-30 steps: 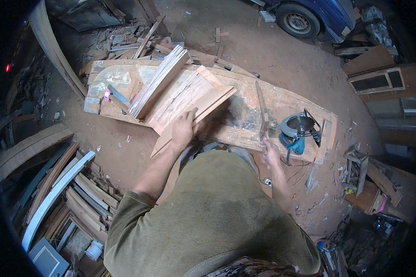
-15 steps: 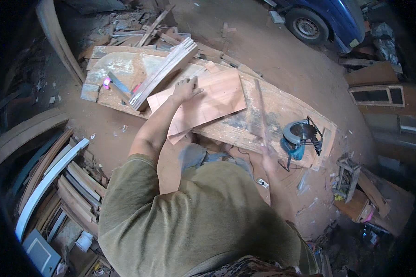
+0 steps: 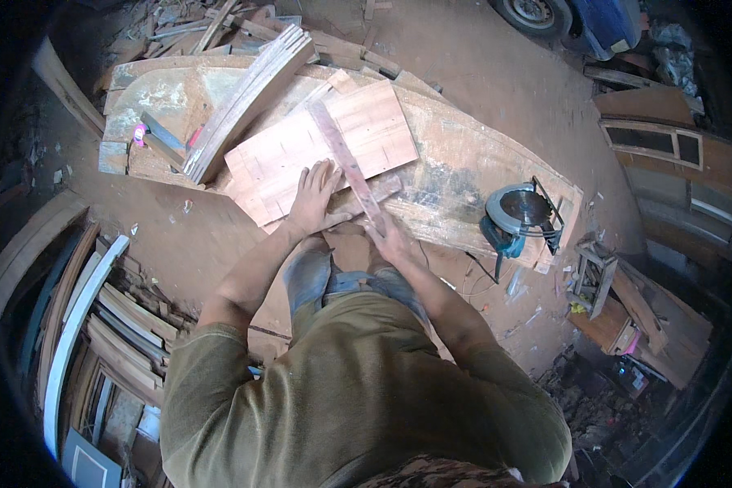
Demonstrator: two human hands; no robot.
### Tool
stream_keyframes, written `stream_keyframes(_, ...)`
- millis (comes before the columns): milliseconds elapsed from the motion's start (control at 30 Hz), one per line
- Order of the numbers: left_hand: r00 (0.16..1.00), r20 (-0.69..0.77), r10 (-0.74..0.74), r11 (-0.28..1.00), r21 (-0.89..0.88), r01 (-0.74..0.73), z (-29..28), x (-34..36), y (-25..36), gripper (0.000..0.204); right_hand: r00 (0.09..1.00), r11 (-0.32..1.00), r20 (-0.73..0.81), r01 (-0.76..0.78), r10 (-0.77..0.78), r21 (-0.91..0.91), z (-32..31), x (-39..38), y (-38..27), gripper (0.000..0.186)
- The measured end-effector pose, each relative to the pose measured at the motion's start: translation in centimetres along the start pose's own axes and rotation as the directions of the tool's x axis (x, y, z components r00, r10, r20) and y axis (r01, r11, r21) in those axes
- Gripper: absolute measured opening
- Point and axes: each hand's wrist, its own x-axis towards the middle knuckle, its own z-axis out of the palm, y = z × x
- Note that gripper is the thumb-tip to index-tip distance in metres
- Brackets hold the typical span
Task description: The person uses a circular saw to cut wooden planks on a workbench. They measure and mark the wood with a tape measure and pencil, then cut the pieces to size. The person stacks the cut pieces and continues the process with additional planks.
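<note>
A pale reddish wooden board (image 3: 374,130) with small dark marks lies at an angle on the workbench (image 3: 455,146). My left hand (image 3: 311,198) rests on its near edge, fingers outstretched and flat. My right hand (image 3: 392,241) is closed round the near end of a long thin wooden strip (image 3: 346,150). This strip slants across the board, its far end toward the board's far edge. A short wooden piece (image 3: 382,189) shows beside the board's near edge, partly hidden by the strip.
A circular saw (image 3: 508,232) sits on the bench's right end, its blade facing up. Left of the board lies a stack of timber (image 3: 248,106), with a pink-ended item (image 3: 139,134) beyond it. Curved wood pieces (image 3: 81,317) are piled at lower left. A blue vehicle (image 3: 606,28) stands far right.
My right hand has brought the strip leftward from beside the board onto it. My left hand has slid from the board's upper part to its near edge. The board has turned slightly.
</note>
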Motion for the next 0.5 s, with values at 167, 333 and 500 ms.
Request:
stream_keyframes(167, 0.997, 0.029, -0.065, 0.995, 0.079, 0.063, 1.9, 0.1, -1.8, 0.110, 0.960, 0.969, -0.160, 0.241, -0.231, 0.047, 2.5, 3.2, -0.9, 0.052)
stream_keyframes(333, 0.997, 0.055, -0.056, 0.994, 0.094, 0.051, 1.3, 1.9, -2.2, 0.111, 0.978, 0.971, -0.197, 0.113, -0.071, 0.209, -1.6, 3.9, 2.1, 0.047)
stream_keyframes(500, 0.998, 0.038, -0.053, 0.992, 0.119, 0.048, 2.5, 3.1, -2.4, 0.114, 0.988, 0.876, -0.145, -0.028, -0.049, -0.481, -10.9, -0.3, 11.5, 0.046)
